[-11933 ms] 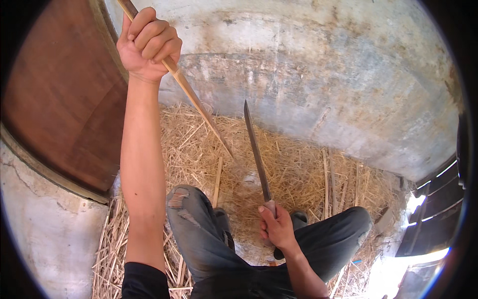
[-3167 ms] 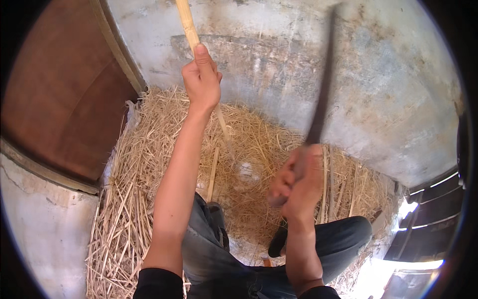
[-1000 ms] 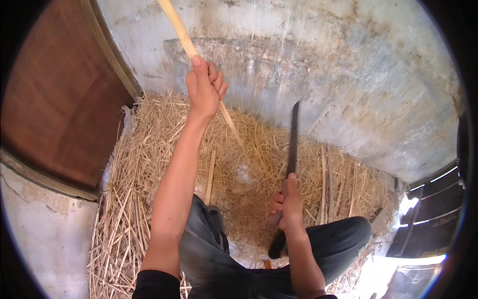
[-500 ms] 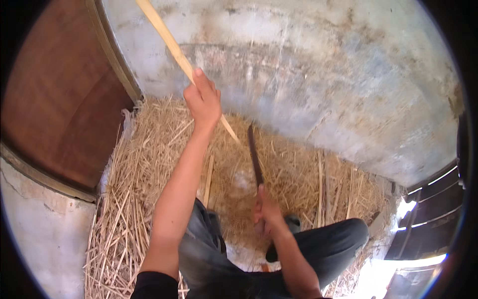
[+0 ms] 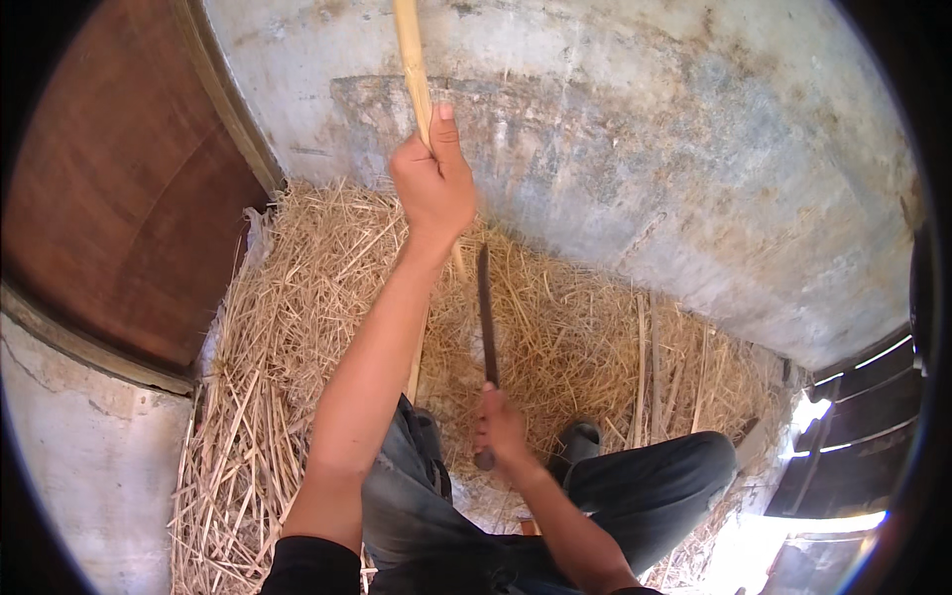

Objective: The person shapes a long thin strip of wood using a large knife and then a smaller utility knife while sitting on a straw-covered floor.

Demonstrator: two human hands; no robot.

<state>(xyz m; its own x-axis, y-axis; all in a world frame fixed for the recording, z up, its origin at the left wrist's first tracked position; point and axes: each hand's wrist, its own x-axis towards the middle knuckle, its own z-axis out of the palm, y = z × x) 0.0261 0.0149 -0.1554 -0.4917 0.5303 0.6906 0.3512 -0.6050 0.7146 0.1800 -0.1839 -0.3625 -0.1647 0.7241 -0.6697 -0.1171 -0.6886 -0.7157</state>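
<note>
My left hand [image 5: 434, 188] is wrapped round a long pale-yellow bamboo strip [image 5: 411, 59], thumb lying along it. The strip runs up past the top of the picture, and its short lower end shows just below my wrist. Lower down and to the right, my right hand [image 5: 502, 428] grips the handle of a long, narrow dark machete [image 5: 487, 312]. Its blade points up and away from me, close to the strip's lower end but apart from it. The butt of the handle sticks out below my fist.
Straw-like shavings [image 5: 288, 288] cover the floor around my bent legs [image 5: 635, 486]. Long strips [image 5: 647, 367] lie on the right. Ahead stands a stained concrete wall [image 5: 615, 129]; a brown door panel [image 5: 109, 198] is at the left, dark slats [image 5: 853, 426] at the right.
My left hand has moved up and right, and the bamboo strip now stands more upright. My right hand and the machete have shifted left and slightly down.
</note>
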